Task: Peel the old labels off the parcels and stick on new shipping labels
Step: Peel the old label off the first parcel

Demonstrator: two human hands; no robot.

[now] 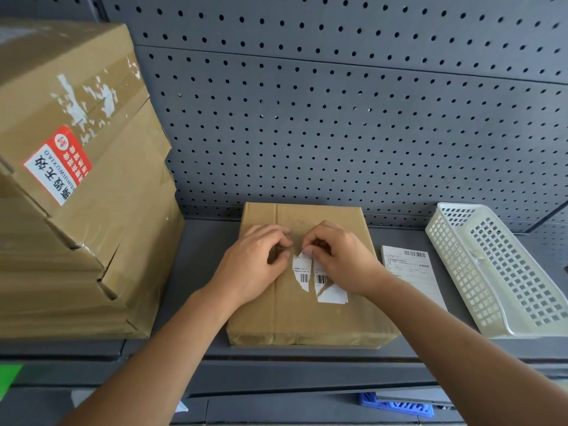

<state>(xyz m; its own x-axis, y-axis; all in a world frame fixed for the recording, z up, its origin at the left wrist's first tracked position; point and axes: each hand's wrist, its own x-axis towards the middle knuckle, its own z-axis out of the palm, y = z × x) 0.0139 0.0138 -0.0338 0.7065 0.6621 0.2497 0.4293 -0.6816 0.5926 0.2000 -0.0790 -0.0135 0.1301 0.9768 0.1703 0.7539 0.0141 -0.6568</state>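
Fingers (307,249) of the right hand (341,262) are pinched on the torn label (300,269) mid-frame; left hand (258,262) is curled on the parcel (307,315), grip unclear.

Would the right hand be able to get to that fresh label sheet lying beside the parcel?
Probably yes. The label sheet lies uncovered on the shelf between the parcel and the white basket, close beside the right hand, though that hand is pinching the torn old label.
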